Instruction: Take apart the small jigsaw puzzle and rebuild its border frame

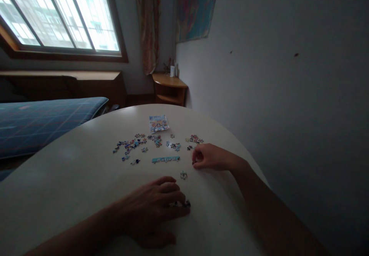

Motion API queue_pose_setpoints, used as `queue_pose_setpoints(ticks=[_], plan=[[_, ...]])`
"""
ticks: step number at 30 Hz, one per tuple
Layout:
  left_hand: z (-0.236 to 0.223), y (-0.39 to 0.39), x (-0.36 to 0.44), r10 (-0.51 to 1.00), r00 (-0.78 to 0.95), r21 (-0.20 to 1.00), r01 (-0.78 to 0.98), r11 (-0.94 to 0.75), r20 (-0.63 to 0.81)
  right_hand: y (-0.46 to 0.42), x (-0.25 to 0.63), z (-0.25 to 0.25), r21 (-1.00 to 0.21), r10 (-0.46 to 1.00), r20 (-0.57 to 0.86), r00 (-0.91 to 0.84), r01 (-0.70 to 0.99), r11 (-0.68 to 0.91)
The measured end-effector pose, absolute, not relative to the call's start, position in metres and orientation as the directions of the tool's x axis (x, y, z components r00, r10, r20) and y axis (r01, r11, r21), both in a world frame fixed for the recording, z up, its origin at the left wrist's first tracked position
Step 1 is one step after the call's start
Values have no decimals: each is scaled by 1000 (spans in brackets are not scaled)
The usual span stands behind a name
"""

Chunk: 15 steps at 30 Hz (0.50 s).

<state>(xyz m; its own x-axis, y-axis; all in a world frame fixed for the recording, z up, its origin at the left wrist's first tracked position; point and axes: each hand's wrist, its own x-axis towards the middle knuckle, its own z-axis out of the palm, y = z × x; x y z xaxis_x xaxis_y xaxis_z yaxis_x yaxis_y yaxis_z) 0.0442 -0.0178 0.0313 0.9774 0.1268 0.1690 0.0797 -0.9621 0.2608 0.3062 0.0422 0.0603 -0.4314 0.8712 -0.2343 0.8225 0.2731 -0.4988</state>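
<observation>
My left hand lies low over the near part of the table, fingers stretched out and thumb apart. Dark puzzle pieces show at its fingertips, partly covered by the fingers. To the right, my right hand is closed in a pinch on a small dark puzzle piece, mostly hidden by the fingertips. Between the hands lies a single puzzle piece. A joined light-blue puzzle strip rests left of my right hand.
Loose puzzle pieces are scattered at the left, with a reddish cluster beyond my right hand. A printed picture packet lies farther back on the round white table. The wall runs close on the right.
</observation>
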Motion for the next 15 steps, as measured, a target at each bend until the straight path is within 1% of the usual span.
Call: queue_pose_setpoints(ticks=[6,15], plan=[[35,-19,44,146,976,227,108,-968,160,40,304,61,-509,858,-217,-465,804,307],[35,-17,44,154,967,236,104,-966,202,33,298,67,-542,847,-248,-470,792,281]])
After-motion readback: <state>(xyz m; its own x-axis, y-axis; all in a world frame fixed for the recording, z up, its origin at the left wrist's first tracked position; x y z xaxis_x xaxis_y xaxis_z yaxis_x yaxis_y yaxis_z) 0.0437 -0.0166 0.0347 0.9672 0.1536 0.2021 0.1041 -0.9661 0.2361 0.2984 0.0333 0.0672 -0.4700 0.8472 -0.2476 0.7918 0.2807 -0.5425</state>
